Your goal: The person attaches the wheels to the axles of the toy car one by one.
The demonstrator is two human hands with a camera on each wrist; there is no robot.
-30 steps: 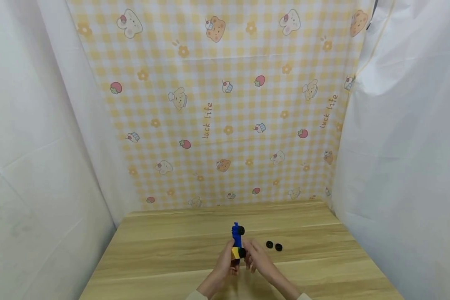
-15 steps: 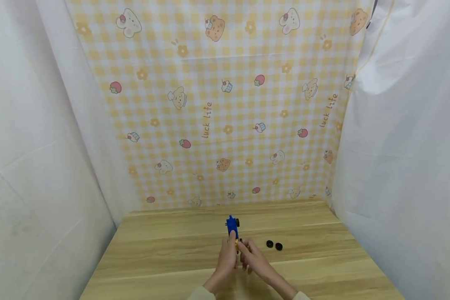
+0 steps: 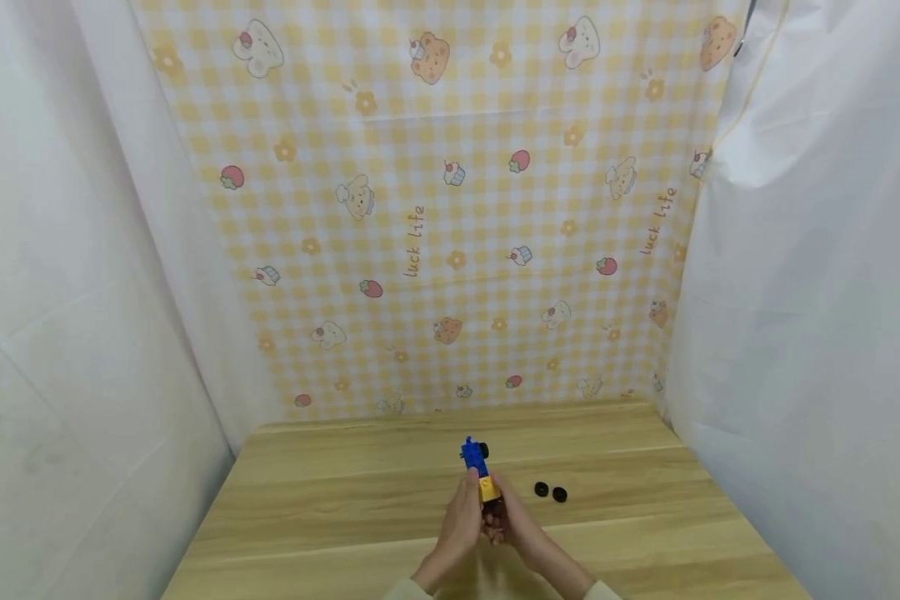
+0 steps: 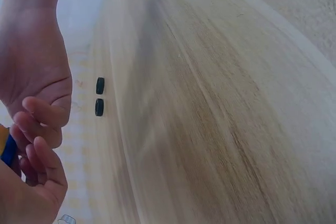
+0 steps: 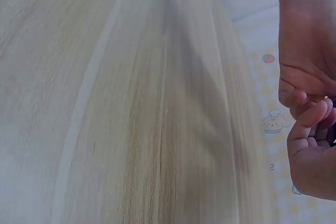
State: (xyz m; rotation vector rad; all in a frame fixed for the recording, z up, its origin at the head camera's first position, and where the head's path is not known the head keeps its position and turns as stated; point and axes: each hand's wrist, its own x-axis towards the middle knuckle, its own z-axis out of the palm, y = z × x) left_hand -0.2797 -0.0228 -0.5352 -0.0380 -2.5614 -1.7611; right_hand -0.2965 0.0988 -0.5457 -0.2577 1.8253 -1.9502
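Note:
A small toy car [image 3: 475,457], with a blue front and a yellow block behind, is held above the table between both hands. My left hand [image 3: 459,521] grips it from the left, thumb on top of the blue part. On the other side my right hand [image 3: 521,525] grips the yellow rear end, its fingers curled underneath. One black wheel shows at the car's front right; the hands hide the rear. In the left wrist view only a yellow and blue edge of the car shows beside the curled fingers [image 4: 44,121]; the right wrist view mostly hides it.
Two loose black wheels, the left wheel [image 3: 542,489] and the right wheel [image 3: 560,494], lie close together on the wooden table [image 3: 330,500], right of the hands. A checked cloth [image 3: 450,208] hangs behind the table, with white sheets at both sides.
The car was tilted with two right-side wheels showing; it then rolled upright and shifted left, and has now come back right. My hands have drawn closer around its rear. The loose wheels stayed put.

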